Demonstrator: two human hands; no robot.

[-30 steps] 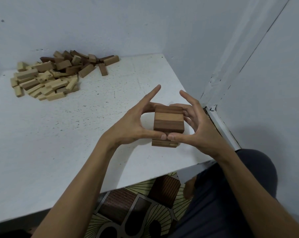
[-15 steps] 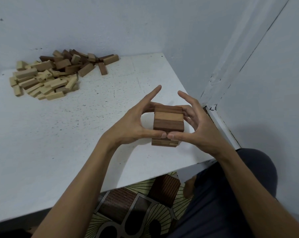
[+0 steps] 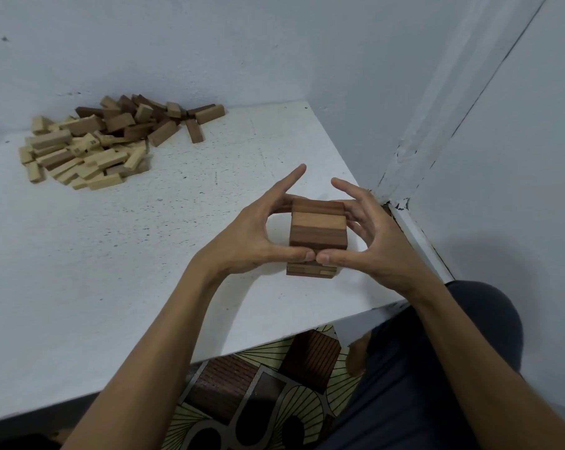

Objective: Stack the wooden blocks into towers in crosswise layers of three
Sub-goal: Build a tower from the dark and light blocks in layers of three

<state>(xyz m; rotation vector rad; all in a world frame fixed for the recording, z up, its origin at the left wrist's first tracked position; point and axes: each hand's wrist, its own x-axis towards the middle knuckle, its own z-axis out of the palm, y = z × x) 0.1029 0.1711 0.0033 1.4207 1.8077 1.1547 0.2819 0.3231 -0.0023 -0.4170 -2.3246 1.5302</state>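
A short tower of brown wooden blocks (image 3: 317, 228) stands near the right front corner of the white table (image 3: 112, 271), its layers laid crosswise. My left hand (image 3: 251, 237) cups its left side and my right hand (image 3: 377, 246) cups its right side. Both thumbs meet and press on the front face, low on the tower. The other fingers curl round the sides and back, while the left index finger points up and away. The lower layers are partly hidden behind my thumbs.
A loose pile of light and dark wooden blocks (image 3: 102, 146) lies at the table's far left, against the wall. A wall corner (image 3: 401, 203) stands close to the right of the tower. The table's front edge runs just below my wrists, with patterned floor (image 3: 258, 394) beneath.
Hardly anything differs: both hands stay round the tower, and my thumbs have drawn together until their tips touch on the front face.
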